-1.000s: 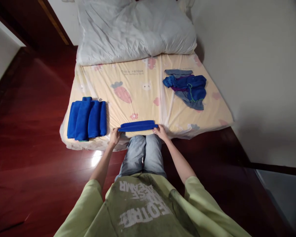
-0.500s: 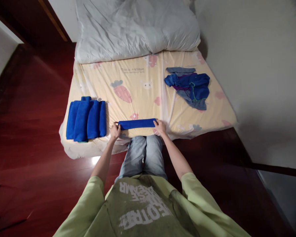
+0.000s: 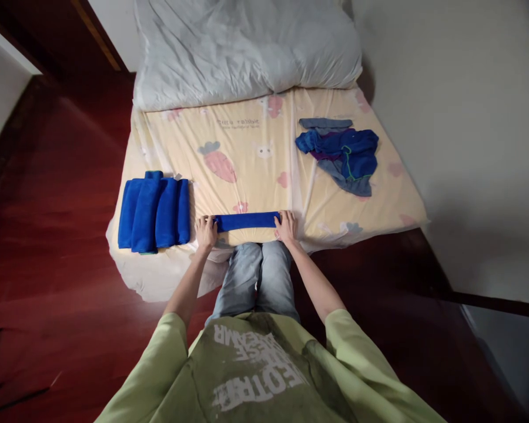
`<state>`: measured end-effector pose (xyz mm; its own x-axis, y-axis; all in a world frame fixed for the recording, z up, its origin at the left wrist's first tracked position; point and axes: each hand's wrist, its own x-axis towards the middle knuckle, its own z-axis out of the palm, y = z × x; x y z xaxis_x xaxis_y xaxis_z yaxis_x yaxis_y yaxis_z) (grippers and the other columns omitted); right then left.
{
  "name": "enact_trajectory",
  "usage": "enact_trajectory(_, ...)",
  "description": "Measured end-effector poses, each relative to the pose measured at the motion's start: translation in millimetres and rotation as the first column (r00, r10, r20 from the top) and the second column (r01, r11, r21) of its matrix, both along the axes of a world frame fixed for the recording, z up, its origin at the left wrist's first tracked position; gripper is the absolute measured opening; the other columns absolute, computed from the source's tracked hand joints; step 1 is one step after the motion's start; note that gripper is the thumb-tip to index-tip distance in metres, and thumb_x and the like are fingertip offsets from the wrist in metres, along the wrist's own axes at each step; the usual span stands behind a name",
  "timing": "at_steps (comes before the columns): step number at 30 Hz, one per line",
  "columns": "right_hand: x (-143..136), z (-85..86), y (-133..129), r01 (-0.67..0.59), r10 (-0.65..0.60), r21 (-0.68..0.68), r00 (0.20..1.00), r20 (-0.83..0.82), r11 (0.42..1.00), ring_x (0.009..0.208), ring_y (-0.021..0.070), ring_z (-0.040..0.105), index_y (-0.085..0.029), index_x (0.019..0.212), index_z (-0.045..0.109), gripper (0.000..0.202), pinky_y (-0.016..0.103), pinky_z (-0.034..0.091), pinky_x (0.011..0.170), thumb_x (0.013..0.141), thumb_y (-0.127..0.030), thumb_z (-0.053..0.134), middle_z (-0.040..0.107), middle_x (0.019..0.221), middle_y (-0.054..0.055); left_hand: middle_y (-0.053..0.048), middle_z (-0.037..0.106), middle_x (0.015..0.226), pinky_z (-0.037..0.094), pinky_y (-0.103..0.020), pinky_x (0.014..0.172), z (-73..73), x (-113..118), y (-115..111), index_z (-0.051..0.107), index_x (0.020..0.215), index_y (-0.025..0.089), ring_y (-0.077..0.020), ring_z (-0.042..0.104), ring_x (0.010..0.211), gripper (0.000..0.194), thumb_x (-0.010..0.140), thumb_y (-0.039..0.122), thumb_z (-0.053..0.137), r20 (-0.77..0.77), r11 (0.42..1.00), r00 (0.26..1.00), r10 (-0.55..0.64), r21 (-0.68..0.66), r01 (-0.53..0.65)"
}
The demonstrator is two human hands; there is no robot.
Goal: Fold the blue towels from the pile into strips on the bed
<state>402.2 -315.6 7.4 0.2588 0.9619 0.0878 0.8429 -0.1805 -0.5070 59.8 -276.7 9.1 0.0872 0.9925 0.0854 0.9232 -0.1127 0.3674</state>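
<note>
A blue towel (image 3: 247,221), folded into a long narrow strip, lies across the front of the bed. My left hand (image 3: 206,232) grips its left end, fingers curled over the edge. At the opposite end, my right hand (image 3: 286,227) is closed on the cloth in the same way. Left of my left hand lies a group of folded blue towels (image 3: 153,214), laid side by side and overlapping. Over on the right side of the bed, a loose heap of blue, grey and purple cloths (image 3: 348,154) lies crumpled.
The bed (image 3: 255,170) has a yellow printed sheet under a clear-looking cover that hangs over the front edge. A bulky grey-white quilt (image 3: 247,53) fills the far end. A wall (image 3: 467,147) stands close on the right. Dark red flooring (image 3: 62,235) runs along the left.
Both hands have shifted their hold slightly, with more fingers now curled over the strip's ends. The strip stays almost in place. The cover hangs lower at the front left.
</note>
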Motion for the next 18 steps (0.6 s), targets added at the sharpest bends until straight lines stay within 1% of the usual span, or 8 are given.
enact_trajectory(2, 2, -2.7, -2, -0.184, 0.178, 0.072, 0.981, 0.08, 0.98, 0.121, 0.0321, 0.059, -0.015, 0.123, 0.071, 0.034, 0.051, 0.046, 0.109, 0.1, -0.019, 0.046, 0.068, 0.128, 0.02, -0.016, 0.065, 0.137, 0.045, -0.048, 0.107, -0.6, -4, 1, 0.067, 0.127, 0.02, -0.0327, 0.056, 0.128, 0.033, 0.101, 0.021, 0.047, -0.007, 0.98, 0.982, -0.19, 0.053, 0.191)
enact_trajectory(4, 6, -6.1, -4, -0.381, 0.37, 0.081, 0.921, 0.119, 0.921, 0.12, 0.0304, 0.059, -0.015, 0.121, 0.073, 0.039, 0.049, 0.048, 0.11, 0.096, -0.011, 0.044, 0.069, 0.125, 0.018, -0.014, 0.065, 0.139, 0.045, -0.045, 0.109, -1.4, -7, 3, 0.068, 0.126, 0.02, -0.029, 0.057, 0.129, 0.035, 0.099, 0.017, 0.046, -0.001, 0.926, 0.928, -0.372, 0.06, 0.371)
enact_trajectory(6, 11, -9.2, -7, -0.492, 0.478, 0.086, 0.867, 0.14, 0.867, 0.12, 0.0283, 0.06, -0.015, 0.122, 0.073, 0.042, 0.046, 0.049, 0.113, 0.095, -0.009, 0.043, 0.07, 0.122, 0.015, -0.015, 0.065, 0.14, 0.046, -0.045, 0.111, -2.2, -10, 5, 0.068, 0.128, 0.017, -0.0289, 0.058, 0.13, 0.035, 0.1, 0.021, 0.047, -0.006, 0.891, 0.892, -0.451, 0.062, 0.451)
enact_trajectory(9, 17, -11.7, -11, -0.526, 0.506, 0.097, 0.844, 0.176, 0.845, 0.129, 0.029, 0.058, -0.013, 0.132, 0.069, 0.041, 0.047, 0.047, 0.118, 0.097, -0.019, 0.047, 0.068, 0.128, 0.015, -0.019, 0.062, 0.145, 0.045, -0.048, 0.113, -2.8, -9, 6, 0.065, 0.132, 0.013, -0.0327, 0.057, 0.134, 0.04, 0.099, 0.031, 0.055, -0.053, 0.876, 0.877, -0.477, 0.051, 0.479)
enact_trajectory(10, 18, -11.8, -12, -0.535, 0.513, 0.087, 0.837, 0.189, 0.84, 0.132, 0.0299, 0.057, -0.013, 0.135, 0.067, 0.043, 0.048, 0.047, 0.119, 0.098, -0.022, 0.049, 0.067, 0.131, 0.016, -0.021, 0.061, 0.147, 0.044, -0.049, 0.114, -2.5, -9, 7, 0.064, 0.134, 0.012, -0.0337, 0.056, 0.136, 0.042, 0.098, 0.031, 0.058, -0.078, 0.871, 0.87, -0.487, 0.038, 0.491)
enact_trajectory(12, 19, -11.2, -12, -0.546, 0.526, 0.044, 0.823, 0.216, 0.836, 0.134, 0.0312, 0.056, -0.013, 0.139, 0.065, 0.044, 0.049, 0.048, 0.118, 0.099, -0.025, 0.051, 0.065, 0.135, 0.017, -0.023, 0.059, 0.148, 0.045, -0.049, 0.113, -1.3, -6, 9, 0.064, 0.134, 0.01, -0.0346, 0.056, 0.136, 0.041, 0.096, 0.026, 0.059, -0.137, 0.864, 0.856, -0.499, 0.002, 0.504)
enact_trajectory(15, 16, -8.3, -8, -0.542, 0.531, -0.042, 0.802, 0.274, 0.84, 0.131, 0.0318, 0.057, -0.012, 0.138, 0.064, 0.043, 0.048, 0.049, 0.116, 0.099, -0.02, 0.048, 0.065, 0.133, 0.019, -0.024, 0.059, 0.147, 0.046, -0.047, 0.109, 2.1, -3, 13, 0.064, 0.133, 0.01, -0.0337, 0.058, 0.133, 0.039, 0.096, 0.017, 0.054, -0.218, 0.845, 0.819, -0.53, -0.048, 0.533)
enact_trajectory(18, 13, -3.3, -3, -0.541, 0.543, -0.11, 0.767, 0.342, 0.834, 0.126, 0.0322, 0.057, -0.009, 0.134, 0.065, 0.042, 0.045, 0.049, 0.113, 0.095, -0.014, 0.05, 0.065, 0.13, 0.02, -0.023, 0.063, 0.138, 0.046, -0.045, 0.103, 7.2, -3, 18, 0.063, 0.133, 0.011, -0.0314, 0.061, 0.123, 0.038, 0.099, 0.013, 0.046, -0.287, 0.818, 0.771, -0.568, -0.091, 0.568)
